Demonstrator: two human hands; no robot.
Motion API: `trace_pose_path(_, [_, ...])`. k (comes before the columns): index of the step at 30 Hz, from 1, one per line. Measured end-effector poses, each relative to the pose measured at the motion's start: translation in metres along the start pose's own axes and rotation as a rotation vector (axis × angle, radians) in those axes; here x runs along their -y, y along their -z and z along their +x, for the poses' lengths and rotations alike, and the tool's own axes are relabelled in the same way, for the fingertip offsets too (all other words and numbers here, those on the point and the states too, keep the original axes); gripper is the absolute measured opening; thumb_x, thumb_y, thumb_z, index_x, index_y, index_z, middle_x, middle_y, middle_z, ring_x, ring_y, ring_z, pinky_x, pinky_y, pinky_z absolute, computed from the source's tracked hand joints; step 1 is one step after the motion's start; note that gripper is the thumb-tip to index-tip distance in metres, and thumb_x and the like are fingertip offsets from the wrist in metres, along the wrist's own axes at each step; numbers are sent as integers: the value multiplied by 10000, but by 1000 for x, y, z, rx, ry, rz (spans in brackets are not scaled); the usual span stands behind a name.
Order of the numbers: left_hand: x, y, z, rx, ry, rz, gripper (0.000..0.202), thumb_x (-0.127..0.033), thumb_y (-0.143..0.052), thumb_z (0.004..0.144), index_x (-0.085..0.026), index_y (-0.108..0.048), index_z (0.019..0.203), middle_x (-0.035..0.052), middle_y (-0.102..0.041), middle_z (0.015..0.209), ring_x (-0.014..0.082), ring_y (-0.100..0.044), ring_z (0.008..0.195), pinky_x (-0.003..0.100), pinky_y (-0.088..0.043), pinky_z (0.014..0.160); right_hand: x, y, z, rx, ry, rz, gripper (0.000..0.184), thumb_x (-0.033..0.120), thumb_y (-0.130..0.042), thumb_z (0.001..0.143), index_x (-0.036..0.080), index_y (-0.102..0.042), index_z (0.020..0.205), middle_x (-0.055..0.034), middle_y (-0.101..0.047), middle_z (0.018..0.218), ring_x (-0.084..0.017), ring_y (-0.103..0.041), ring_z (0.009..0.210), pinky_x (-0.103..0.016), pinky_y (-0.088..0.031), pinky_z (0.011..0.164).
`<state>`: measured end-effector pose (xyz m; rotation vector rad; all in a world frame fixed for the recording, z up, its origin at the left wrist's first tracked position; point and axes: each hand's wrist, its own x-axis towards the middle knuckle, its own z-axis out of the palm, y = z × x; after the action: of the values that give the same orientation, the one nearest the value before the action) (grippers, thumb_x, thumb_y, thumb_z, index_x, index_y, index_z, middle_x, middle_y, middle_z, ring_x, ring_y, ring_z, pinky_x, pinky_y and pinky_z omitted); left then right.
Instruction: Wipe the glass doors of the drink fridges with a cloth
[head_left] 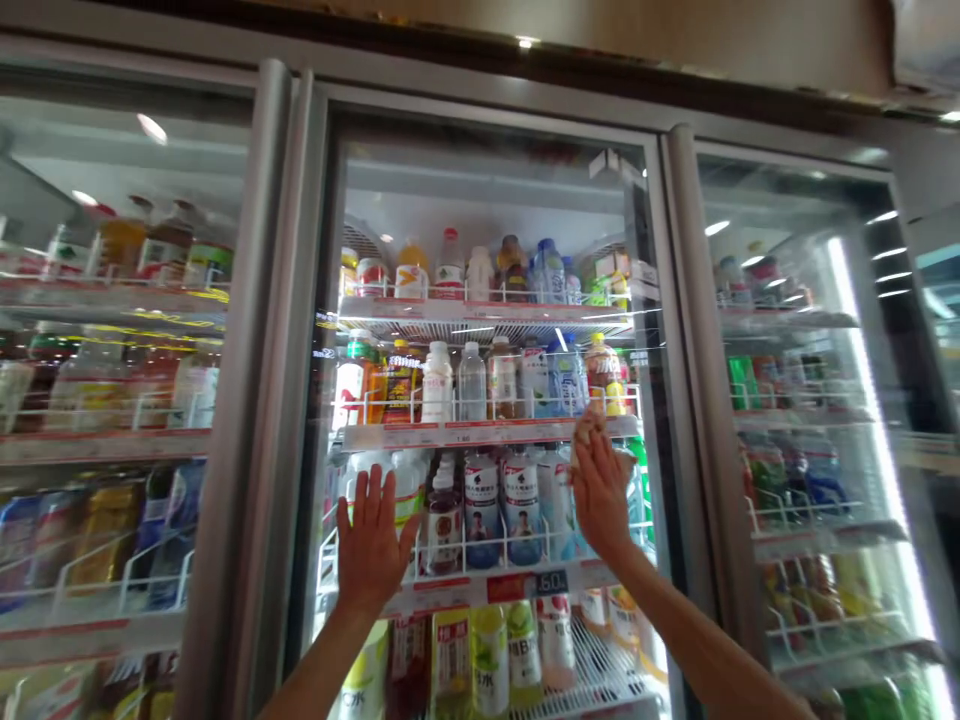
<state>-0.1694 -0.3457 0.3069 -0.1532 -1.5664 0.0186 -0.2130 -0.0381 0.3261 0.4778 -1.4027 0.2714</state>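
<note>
A crumpled, pale beige cloth with darker mottling (pixel 587 425) lies against the tall, clear glass door in a silver metal frame (pixel 487 190), towards its right side, below a plastic bottle with a yellow cap (pixel 599 375). Its edges show above and to the right of the person's right hand (pixel 604 500), which is laid over it with fingers extended; I cannot tell whether the fingers also grip it. The left hand (pixel 369 545) is spread flat at the glass on the left, palm forward and holding nothing, well apart from the right. The glass is transparent, with white streaks of reflected light.

Behind it, two clear bottles with white-and-blue labels (pixel 521 500) carry a black spade emblem and a small printed figure. A red-edged white shelf strip (pixel 480 433) appears to read "1.60", though the digits are small and soft. A dark rectangular price tag (pixel 550 583) shows "60" in pale numerals, beside a red rectangular tag (pixel 506 585). Lower down, a yellow-green bottle (pixel 490 660) bears the character "水".
</note>
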Motion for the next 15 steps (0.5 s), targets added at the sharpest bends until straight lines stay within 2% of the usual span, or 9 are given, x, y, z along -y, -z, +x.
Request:
trace_pose_path(3, [0, 0, 0, -5, -2, 12, 641, -338, -365, 894, -181, -53, 1431, 86, -120, 1502, 236, -102, 1386, 468, -103, 1117, 12, 12, -50, 218, 234, 20, 582, 150, -423, 858, 252, -252, 1405, -56, -285, 1459, -239, -237, 1354, -466, -268, 1071])
trace_pose_path(5, [-1, 1, 0, -15, -3, 21, 636, -341, -359, 896, -178, -57, 1431, 83, -117, 1502, 233, -99, 1387, 464, -101, 1118, 3, 15, -62, 265, 301, 13, 573, 159, -419, 863, 255, -255, 1404, -53, -328, 1440, -229, -265, 1343, -453, -270, 1071])
trace_pose_path(7, [-1, 1, 0, -21, -3, 22, 632, -350, -351, 898, -180, -59, 1432, 79, -111, 1504, 233, -98, 1387, 464, -104, 1118, -16, 12, -47, 147, 175, -25, 573, 173, -393, 879, 255, -212, 1416, -67, -307, 1450, -233, -268, 1342, -471, -288, 1054])
trace_pose_path(9, [-1, 0, 0, -22, -4, 18, 632, -358, -348, 898, -183, -59, 1432, 78, -106, 1505, 235, -101, 1387, 467, -110, 1116, -30, 5, -22, -60, -41, -76, 576, 176, -367, 890, 258, -168, 1425, -81, -257, 1469, -247, -258, 1345, -504, -304, 1033])
trace_pose_path(10, [0, 0, 0, -23, -6, 15, 631, -360, -347, 898, -183, -60, 1432, 79, -108, 1504, 236, -103, 1386, 469, -112, 1115, -30, 2, -12, -145, -126, -93, 580, 174, -362, 891, 262, -157, 1427, -84, -236, 1476, -255, -250, 1348, -521, -305, 1026])
trace_pose_path(12, [0, 0, 0, -25, -10, 11, 631, -362, -348, 898, -181, -65, 1432, 82, -114, 1503, 239, -110, 1385, 475, -115, 1113, -12, -3, -7, -173, -178, -84, 592, 163, -371, 885, 256, -154, 1428, -86, -212, 1483, -265, -228, 1355, -533, -298, 1029])
trace_pose_path(13, [0, -1, 0, -27, -13, 9, 631, -363, -351, 897, -180, -69, 1432, 84, -119, 1502, 239, -113, 1385, 476, -115, 1113, 3, -4, -12, -113, -130, -57, 600, 156, -384, 878, 251, -161, 1427, -84, -214, 1483, -264, -220, 1357, -527, -291, 1038])
trace_pose_path(15, [1, -1, 1, -31, -16, 4, 631, -366, -354, 896, -180, -76, 1431, 85, -129, 1500, 239, -118, 1384, 476, -117, 1113, 30, -2, -30, 69, 77, 19, 610, 144, -407, 864, 251, -188, 1422, -66, -267, 1467, -250, -230, 1355, -496, -279, 1060])
